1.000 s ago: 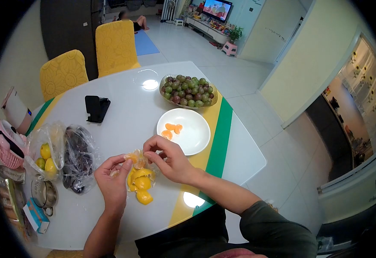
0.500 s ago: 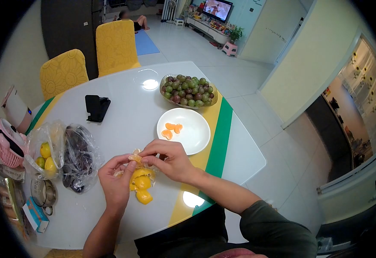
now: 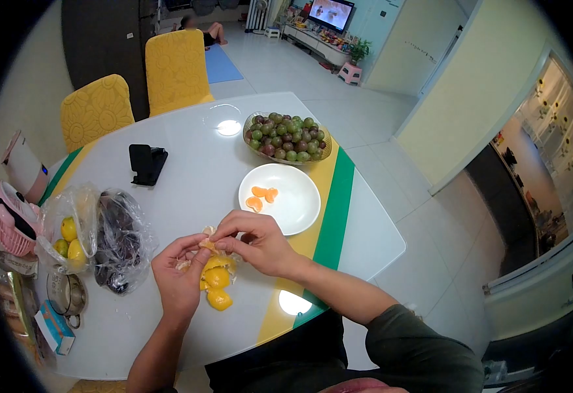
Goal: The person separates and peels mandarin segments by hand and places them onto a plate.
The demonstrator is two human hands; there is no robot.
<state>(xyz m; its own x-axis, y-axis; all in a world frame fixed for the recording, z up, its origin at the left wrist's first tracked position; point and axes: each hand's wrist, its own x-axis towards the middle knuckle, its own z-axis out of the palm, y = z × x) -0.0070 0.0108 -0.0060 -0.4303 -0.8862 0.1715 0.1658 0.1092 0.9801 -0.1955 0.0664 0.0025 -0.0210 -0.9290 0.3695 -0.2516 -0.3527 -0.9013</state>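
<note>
Over the near part of the table, my left hand (image 3: 176,278) is closed around pale, peeled mandarin pieces. My right hand (image 3: 263,245) meets it, thumb and fingers pinched on a mandarin segment (image 3: 209,245) between the two hands. Fingers partly cover the fruit. Just below lies torn yellow mandarin peel (image 3: 219,279) on the tabletop, its pale inner side partly showing. Beyond my right hand is a white plate (image 3: 294,208) with several loose orange mandarin segments (image 3: 254,204) at its left side.
A bowl of grapes (image 3: 287,137) stands behind the plate. A black stand (image 3: 147,165) is farther left. Plastic bags, one with yellow-green fruit (image 3: 75,252), a glass mug (image 3: 70,295) and a blue-white box (image 3: 55,327) line the left side. Another person (image 3: 214,34) is on the far floor.
My hands stay almost in place, with small finger movements. The mandarin segment between them has turned slightly. The plate and peel look unchanged.
</note>
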